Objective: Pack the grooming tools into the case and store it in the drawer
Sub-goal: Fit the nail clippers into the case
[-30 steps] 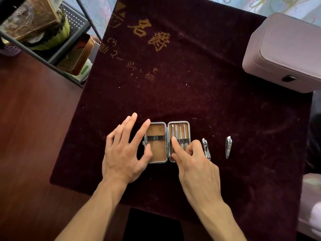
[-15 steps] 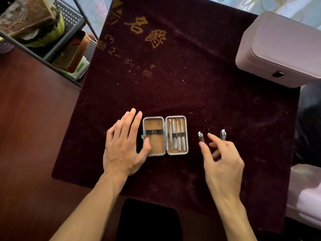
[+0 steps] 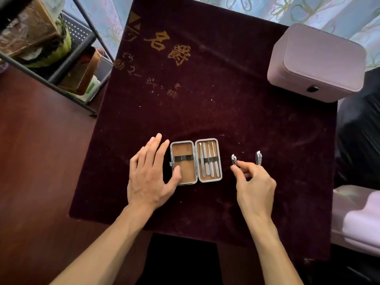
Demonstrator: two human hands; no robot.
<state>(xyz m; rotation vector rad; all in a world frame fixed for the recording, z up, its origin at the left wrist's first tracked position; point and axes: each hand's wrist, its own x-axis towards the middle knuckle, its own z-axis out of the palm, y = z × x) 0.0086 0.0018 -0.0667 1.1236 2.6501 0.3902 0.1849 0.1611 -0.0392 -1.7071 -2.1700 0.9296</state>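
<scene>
— Where is the case (image 3: 196, 160) lying?

— It is lying open on the dark red cloth (image 3: 205, 99), toward the near edge, both halves facing up. Four slim tools (image 3: 208, 161) are sitting under the elastic band in the right half; the band in the left half is holding nothing.

— What is the left hand (image 3: 150, 175) doing?

— It is lying flat just left of the case, fingers straight and close together, pointing far. The thumb is resting on the near part of the left half.

— And the right hand (image 3: 254, 182)?

— It is hovering right of the case, fingers curled. Thumb and forefinger are narrowing at the near end of the smaller clipper (image 3: 234, 160); whether they are actually gripping it, I cannot tell.

— Anything else lying loose?

— A second clipper (image 3: 258, 158) is lying just right of the first, parallel and apart from it.

— What is standing around?

— A pink box (image 3: 320, 62) is sitting closed at the far right corner, and a metal rack (image 3: 82, 50) is standing at the far left.
</scene>
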